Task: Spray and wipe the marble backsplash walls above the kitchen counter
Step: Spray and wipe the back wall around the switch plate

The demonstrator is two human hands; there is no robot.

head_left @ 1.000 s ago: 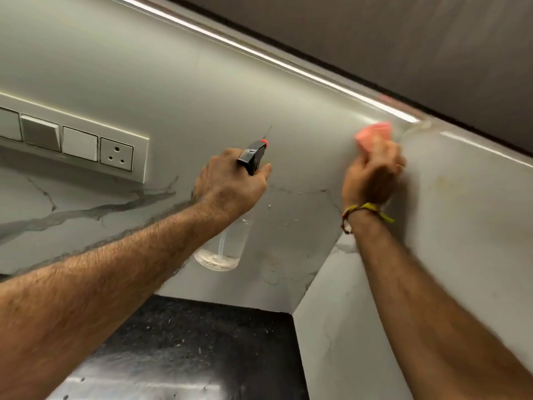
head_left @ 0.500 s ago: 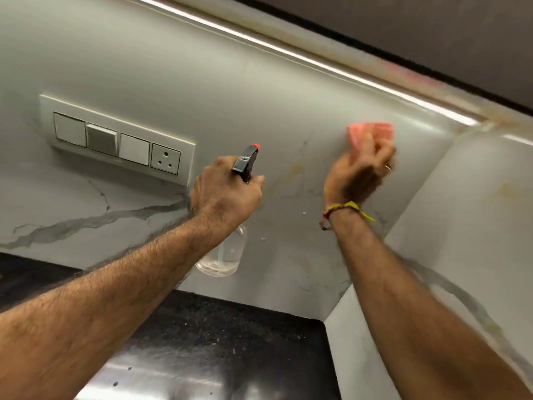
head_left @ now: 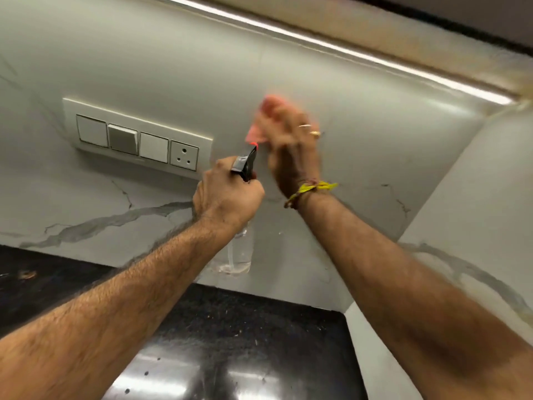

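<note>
The white marble backsplash (head_left: 375, 134) with grey veins fills the back and turns a corner at the right. My right hand (head_left: 291, 145) presses a pink cloth (head_left: 259, 125) flat against the back wall; both are blurred by motion. My left hand (head_left: 227, 194) grips a clear spray bottle (head_left: 239, 252) by its neck, just below and left of the cloth. The bottle's black trigger head (head_left: 245, 164) with a red nozzle tip points at the wall. A little liquid sits in the bottle's bottom.
A white switch panel with a socket (head_left: 138, 140) is set in the wall left of my hands. A lit strip (head_left: 346, 50) runs under the upper cabinet. The black speckled counter (head_left: 236, 342) lies below. The side marble wall (head_left: 476, 226) stands at the right.
My right hand has swept the pink cloth leftward along the back wall, away from the corner and close to the spray bottle. The view has shifted left, showing more of the switch panel.
</note>
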